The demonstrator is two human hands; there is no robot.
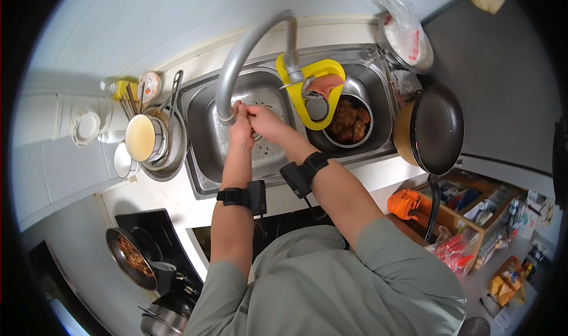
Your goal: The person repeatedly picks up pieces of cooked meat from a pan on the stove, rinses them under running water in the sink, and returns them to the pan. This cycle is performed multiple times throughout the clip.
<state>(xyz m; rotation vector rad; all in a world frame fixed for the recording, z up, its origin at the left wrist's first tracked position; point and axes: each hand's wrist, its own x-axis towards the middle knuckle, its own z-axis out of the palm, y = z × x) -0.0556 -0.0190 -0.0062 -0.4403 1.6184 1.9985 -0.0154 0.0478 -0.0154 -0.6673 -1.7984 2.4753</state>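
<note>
Over the left basin [202, 127] of a stainless steel double sink, my left hand [241, 129] and my right hand [265, 122] are pressed together at the fingers. They are just beside the spout of the curved faucet [233, 65]. Whether anything lies between the fingers is hidden. Small dark bits [266, 149] dot the basin floor. A yellow drain basket [317, 123] hangs around the faucet base and holds a pinkish piece [326, 84]. Below it, in the right basin [384, 105], a metal pot [341, 142] contains brown chunks, apparently meat [348, 119].
Stacked bowls [142, 138] with utensils stand left of the sink. A large dark pan [437, 132] leans at the right, near a pot with a plastic bag [406, 41]. At lower left, a frying pan [131, 258] with food sits by the black cooktop [146, 218].
</note>
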